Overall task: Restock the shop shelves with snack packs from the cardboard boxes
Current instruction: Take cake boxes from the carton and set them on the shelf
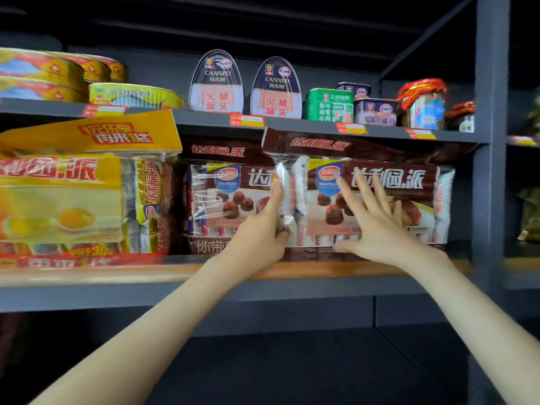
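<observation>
A brown chocolate pie snack pack [409,182] stands upright at the right end of the wooden middle shelf [117,273]. My right hand [377,226] presses flat on its front with the fingers spread. My left hand [263,226] grips the pack's crinkled left edge, index finger pointing up along it. A second brown pack [216,197] stands just left of it, partly behind my left hand. Further left stands a yellow egg-pie pack [67,197].
The upper shelf [204,118] carries flat fish tins [134,96], two canned hams [216,83], a green can [328,105] and jars [423,105]. A dark steel upright [491,141] bounds the bay on the right. The space below the middle shelf is dark.
</observation>
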A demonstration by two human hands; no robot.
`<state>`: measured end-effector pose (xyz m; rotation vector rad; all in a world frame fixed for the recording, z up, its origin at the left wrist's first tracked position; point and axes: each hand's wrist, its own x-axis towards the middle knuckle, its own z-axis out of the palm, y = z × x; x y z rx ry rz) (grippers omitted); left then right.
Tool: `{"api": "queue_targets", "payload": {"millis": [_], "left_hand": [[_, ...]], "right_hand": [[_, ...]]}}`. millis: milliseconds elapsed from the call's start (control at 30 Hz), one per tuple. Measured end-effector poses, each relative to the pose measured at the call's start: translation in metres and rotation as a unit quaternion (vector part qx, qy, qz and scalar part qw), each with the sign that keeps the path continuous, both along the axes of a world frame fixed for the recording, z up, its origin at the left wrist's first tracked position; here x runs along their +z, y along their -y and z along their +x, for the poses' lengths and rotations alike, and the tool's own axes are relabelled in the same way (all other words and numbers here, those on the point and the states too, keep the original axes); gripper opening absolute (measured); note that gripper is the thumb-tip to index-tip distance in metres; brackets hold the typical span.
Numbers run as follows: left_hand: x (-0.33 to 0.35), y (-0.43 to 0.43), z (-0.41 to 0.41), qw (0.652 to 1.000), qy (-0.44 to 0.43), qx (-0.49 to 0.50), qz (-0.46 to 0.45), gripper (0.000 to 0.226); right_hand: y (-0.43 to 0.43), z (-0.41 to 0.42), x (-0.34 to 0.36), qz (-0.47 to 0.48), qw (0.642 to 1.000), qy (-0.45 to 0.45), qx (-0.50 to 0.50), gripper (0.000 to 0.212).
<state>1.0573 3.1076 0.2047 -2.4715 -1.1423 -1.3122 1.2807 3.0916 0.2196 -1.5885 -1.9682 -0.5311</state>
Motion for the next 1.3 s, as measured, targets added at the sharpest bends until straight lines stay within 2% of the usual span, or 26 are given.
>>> {"api": "queue_targets", "payload": {"millis": [67,167,333,433,500,567,700,933,1100,1300], "left_hand": [[0.005,-0.006,0.005,0.999,-0.033,-0.016,0.011,0.086],[0.01,-0.015,0.014,0.996,-0.072,-0.037,0.037,0.078],[0.014,-0.033,0.014,0.99,-0.12,-0.026,0.067,0.079],[0.014,-0.043,0.011,0.975,-0.177,0.0,0.132,0.089],[0.015,-0.054,0.003,0.954,-0.228,0.045,0.188,0.099],[0.017,-0.066,-0.007,0.928,-0.29,0.128,0.194,0.108],[0.015,-0.08,-0.018,0.852,-0.403,0.262,0.208,0.114],[0.016,-0.08,-0.015,0.839,-0.402,0.3,0.212,0.121],[0.022,-0.079,-0.012,0.826,-0.413,0.301,0.235,0.122],[0.033,-0.083,0.003,0.858,-0.366,0.212,0.292,0.093]], "right_hand": [[0.006,-0.005,0.001,-0.013,1.0,-0.028,-0.001,0.126],[0.007,-0.021,-0.002,-0.006,1.0,-0.023,-0.013,0.132],[-0.008,-0.035,-0.008,-0.005,0.998,-0.006,-0.066,0.124],[-0.016,-0.041,-0.011,0.028,0.996,-0.031,-0.082,0.117],[-0.02,-0.045,-0.013,0.045,0.995,-0.039,-0.085,0.114],[-0.021,-0.043,-0.012,0.049,0.995,-0.043,-0.077,0.115],[-0.022,-0.021,-0.006,0.021,0.998,-0.048,-0.043,0.117],[-0.025,0.042,0.001,-0.028,0.995,-0.092,-0.017,0.121],[-0.032,0.067,0.007,-0.068,0.993,-0.09,-0.031,0.124],[-0.052,0.082,0.011,-0.109,0.988,-0.086,-0.061,0.13]]}}
